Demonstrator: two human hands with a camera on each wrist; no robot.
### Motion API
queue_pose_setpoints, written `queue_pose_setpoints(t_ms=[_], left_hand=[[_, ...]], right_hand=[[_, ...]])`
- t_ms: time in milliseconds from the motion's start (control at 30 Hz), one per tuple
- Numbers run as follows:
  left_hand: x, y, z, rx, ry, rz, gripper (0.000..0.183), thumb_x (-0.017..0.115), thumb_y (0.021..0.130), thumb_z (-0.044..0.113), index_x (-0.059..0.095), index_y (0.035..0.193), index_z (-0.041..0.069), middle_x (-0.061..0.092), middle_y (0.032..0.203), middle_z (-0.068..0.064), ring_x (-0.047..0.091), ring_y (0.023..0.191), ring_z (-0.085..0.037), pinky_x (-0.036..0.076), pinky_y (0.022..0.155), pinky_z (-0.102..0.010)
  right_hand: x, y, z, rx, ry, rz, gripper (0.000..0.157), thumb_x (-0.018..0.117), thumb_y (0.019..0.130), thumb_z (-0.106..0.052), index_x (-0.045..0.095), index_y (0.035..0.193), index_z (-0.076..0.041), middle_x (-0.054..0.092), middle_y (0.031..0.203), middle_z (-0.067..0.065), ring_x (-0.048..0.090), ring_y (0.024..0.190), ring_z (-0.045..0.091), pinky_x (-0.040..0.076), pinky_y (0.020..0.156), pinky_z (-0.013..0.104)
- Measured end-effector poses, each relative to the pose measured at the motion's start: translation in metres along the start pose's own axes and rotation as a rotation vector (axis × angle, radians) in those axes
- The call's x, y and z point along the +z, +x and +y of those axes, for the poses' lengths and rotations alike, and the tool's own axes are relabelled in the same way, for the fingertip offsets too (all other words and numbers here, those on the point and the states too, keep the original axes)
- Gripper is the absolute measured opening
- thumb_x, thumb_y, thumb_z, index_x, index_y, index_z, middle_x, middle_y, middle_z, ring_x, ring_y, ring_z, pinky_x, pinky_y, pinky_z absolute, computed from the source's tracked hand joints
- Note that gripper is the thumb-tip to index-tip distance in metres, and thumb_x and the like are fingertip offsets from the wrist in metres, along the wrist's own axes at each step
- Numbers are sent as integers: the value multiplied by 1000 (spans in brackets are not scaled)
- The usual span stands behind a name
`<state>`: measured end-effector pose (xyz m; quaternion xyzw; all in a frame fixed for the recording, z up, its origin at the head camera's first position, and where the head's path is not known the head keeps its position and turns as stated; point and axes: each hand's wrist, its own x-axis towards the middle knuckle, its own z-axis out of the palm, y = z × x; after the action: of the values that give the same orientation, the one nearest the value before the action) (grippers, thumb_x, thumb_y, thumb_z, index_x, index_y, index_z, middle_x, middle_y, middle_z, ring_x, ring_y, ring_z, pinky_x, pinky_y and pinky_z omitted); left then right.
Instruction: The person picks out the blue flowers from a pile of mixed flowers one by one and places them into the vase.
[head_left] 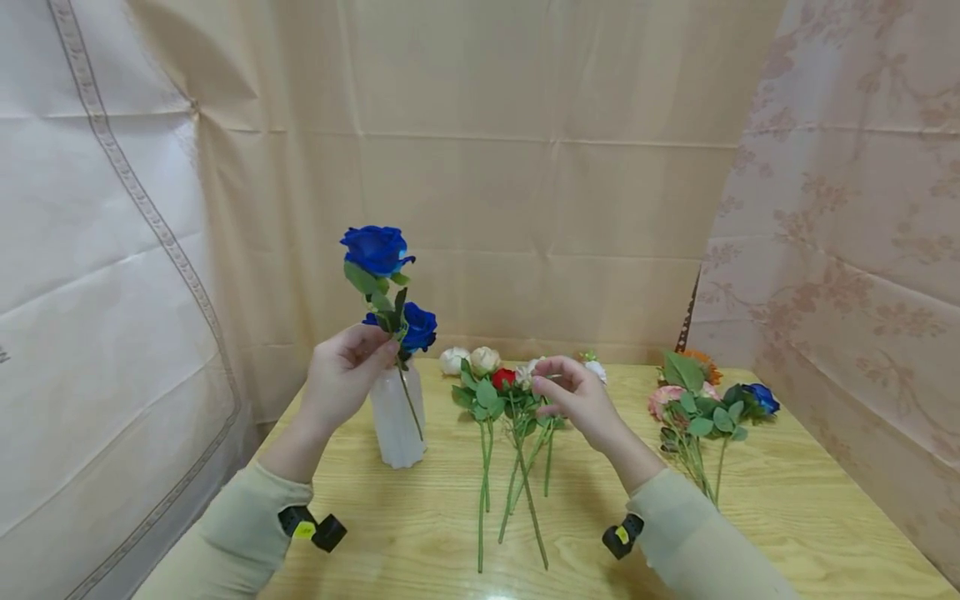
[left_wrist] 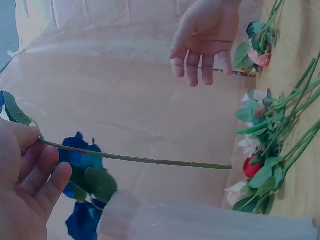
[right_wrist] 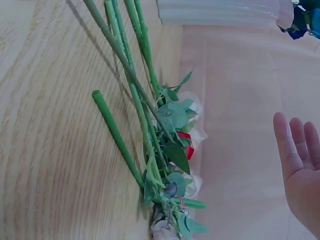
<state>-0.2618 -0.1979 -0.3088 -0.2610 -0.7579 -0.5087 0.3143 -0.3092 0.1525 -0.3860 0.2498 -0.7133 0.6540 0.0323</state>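
Observation:
My left hand (head_left: 347,375) pinches the stem of a blue rose (head_left: 375,250) between thumb and fingers. The rose is upright, its bloom above the hand. In the left wrist view its bare stem (left_wrist: 160,162) ends in the air, apart from the vase. Behind and below stands a white vase (head_left: 397,421) with other blue roses (head_left: 418,327) in it. My right hand (head_left: 581,404) is in the air above the middle flowers, fingers loosely bent and holding nothing. Under it lie a red rose (head_left: 504,379), a cream rose (head_left: 485,360) and several green stems (head_left: 482,500).
On the right of the wooden table (head_left: 600,533) lies another bunch with a pink flower (head_left: 665,402), an orange flower (head_left: 701,367) and a blue rose (head_left: 763,398). White flowers (head_left: 454,360) lie near the back edge. A beige curtain (head_left: 525,208) hangs behind.

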Motion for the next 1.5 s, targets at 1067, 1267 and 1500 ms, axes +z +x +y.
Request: queue_pose_setpoints(t_ms=[1067, 1267, 1500], left_hand=[[-51, 48, 1, -93, 128, 154, 20, 67, 100, 15, 71, 100, -5, 73, 84, -13, 67, 74, -7, 54, 70, -17], [-57, 58, -2, -61, 141, 181, 19, 69, 98, 13, 71, 102, -6, 73, 84, -9, 67, 72, -5, 54, 68, -15], [-64, 69, 2, 20, 146, 210, 15, 69, 96, 4, 70, 102, -10, 73, 83, -7, 65, 68, -2, 53, 65, -13]], right_hand=[[27, 28, -9, 49, 26, -56, 55, 69, 100, -24, 44, 145, -5, 50, 139, 18, 57, 120, 38, 57, 88, 54], [31, 28, -12, 61, 43, -63, 60, 70, 99, -24, 39, 149, -9, 48, 143, 17, 57, 122, 35, 55, 92, 55], [36, 32, -14, 48, 74, -46, 65, 70, 99, -24, 35, 152, -11, 47, 144, 17, 55, 125, 35, 51, 97, 58]])
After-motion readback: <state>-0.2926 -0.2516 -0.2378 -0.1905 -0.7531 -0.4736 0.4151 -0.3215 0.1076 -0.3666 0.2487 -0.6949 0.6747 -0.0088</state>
